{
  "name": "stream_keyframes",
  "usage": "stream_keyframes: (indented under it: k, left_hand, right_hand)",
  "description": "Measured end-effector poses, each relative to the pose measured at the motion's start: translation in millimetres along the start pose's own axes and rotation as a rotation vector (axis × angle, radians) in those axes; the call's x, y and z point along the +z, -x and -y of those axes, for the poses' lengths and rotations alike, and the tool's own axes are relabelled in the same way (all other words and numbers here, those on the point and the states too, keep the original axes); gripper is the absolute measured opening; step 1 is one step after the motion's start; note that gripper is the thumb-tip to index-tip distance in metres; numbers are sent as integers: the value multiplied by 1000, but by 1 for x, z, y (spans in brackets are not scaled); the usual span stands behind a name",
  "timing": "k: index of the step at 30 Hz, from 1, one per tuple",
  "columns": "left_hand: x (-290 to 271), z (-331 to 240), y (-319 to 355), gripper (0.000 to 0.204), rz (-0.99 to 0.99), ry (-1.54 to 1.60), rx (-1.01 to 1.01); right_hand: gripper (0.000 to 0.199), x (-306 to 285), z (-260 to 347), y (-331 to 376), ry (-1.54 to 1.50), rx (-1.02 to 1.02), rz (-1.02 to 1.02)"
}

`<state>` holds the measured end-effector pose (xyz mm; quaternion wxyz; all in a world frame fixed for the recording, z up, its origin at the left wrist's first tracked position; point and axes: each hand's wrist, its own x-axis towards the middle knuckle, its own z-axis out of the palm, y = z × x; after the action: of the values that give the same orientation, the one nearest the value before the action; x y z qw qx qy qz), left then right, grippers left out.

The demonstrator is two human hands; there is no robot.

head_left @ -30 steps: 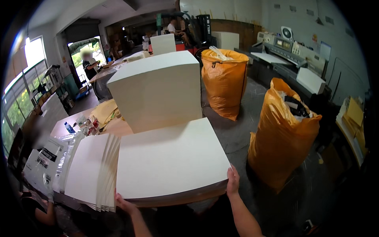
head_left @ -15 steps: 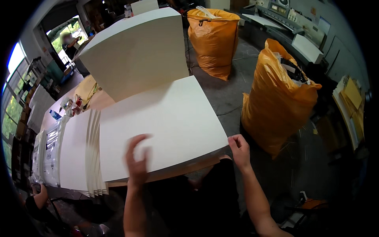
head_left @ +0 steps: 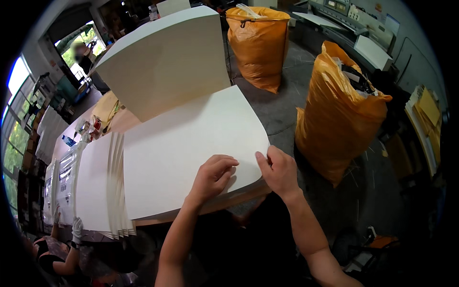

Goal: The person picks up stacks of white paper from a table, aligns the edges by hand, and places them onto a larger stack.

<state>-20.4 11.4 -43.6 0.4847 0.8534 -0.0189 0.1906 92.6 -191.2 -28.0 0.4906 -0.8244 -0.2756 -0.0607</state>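
A wide stack of large white sheets (head_left: 186,143) lies on the table before me. Its near right corner looks bent upward, and there my right hand (head_left: 279,170) closes on the sheet's edge between thumb and fingers. My left hand (head_left: 213,177) is over the same top sheet, left of that corner, with loosely bent fingers, the thumb apart, and nothing held. Whether its fingertips touch the paper I cannot tell. Left of the stack, several overlapping white sheets (head_left: 93,182) are fanned in steps.
Behind the sheets rises a tall white stack (head_left: 167,67). Orange sacks (head_left: 258,50) (head_left: 339,119) stand on the floor at right. Plastic-wrapped packs (head_left: 66,186) lie at far left, beside a co-worker's gloved hand (head_left: 77,229). Another person (head_left: 85,57) stands near the doorway.
My left hand has moved right across the sheet toward the corner. My right hand has shifted inward and up, and the corner now curves upward. Gloved co-worker hands show at lower left.
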Motion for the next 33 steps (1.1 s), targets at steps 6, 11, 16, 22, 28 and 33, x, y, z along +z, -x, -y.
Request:
stream_keyframes:
  k: [6,11,16,22,28,33]
  left_hand:
    - [-4,-4,1,29,-23,-92,107]
    - [-7,-9,0,46,27,-65,173]
    - [-9,-1,4,56,75,-28,146]
    - [-10,-3,3,58,51,46,72]
    - [-5,-1,5,56,1,208,13]
    - [-5,-5,3,49,-23,13,71]
  right_hand:
    - [38,-9,10,-12,-228,109,196]
    - [30,-9,6,-25,-786,403,239]
    - [26,-11,11,-25,-934,477,268]
    - [37,-13,10,-22,-879,381,276]
    - [42,0,8,-13,-722,289,162]
    - [32,4,2,-19,-284,72,185]
